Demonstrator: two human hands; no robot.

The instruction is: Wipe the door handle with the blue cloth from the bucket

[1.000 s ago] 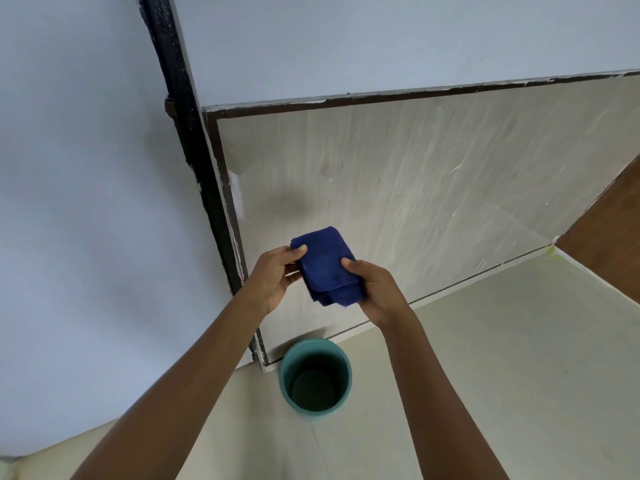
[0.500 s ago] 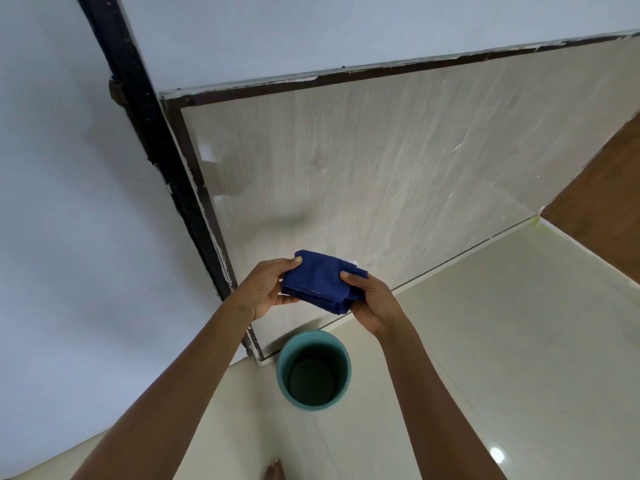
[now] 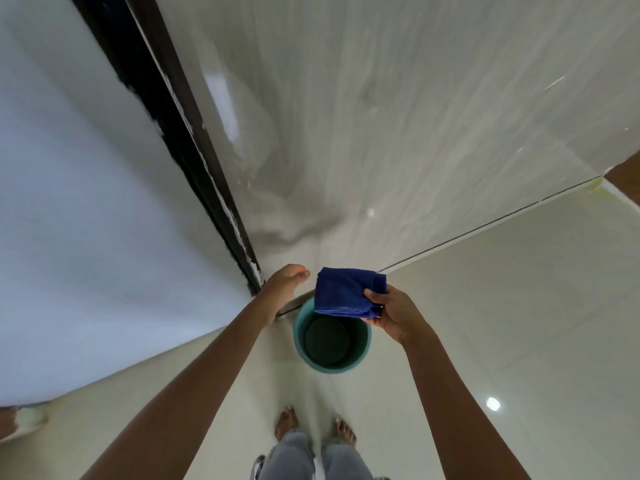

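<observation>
A folded blue cloth (image 3: 346, 292) is held flat above the teal bucket (image 3: 363, 355), which stands on the floor by the door's lower corner. My right hand (image 3: 394, 310) grips the cloth at its right edge, thumb on top. My left hand (image 3: 285, 285) hovers just left of the cloth, fingers loosely extended, holding nothing. The pale wood-grain door (image 3: 381, 116) fills the upper middle. No door handle is in view.
A dark door frame (image 3: 180, 150) runs diagonally at the left, with a white wall (image 3: 69, 220) beside it. Glossy cream floor tiles (image 3: 502, 289) spread to the right. My bare feet (image 3: 313, 427) stand just behind the bucket.
My left hand has let go of the cloth; only the right hand holds it now. The view has tilted down, so the door's top edge is gone and my feet appear.
</observation>
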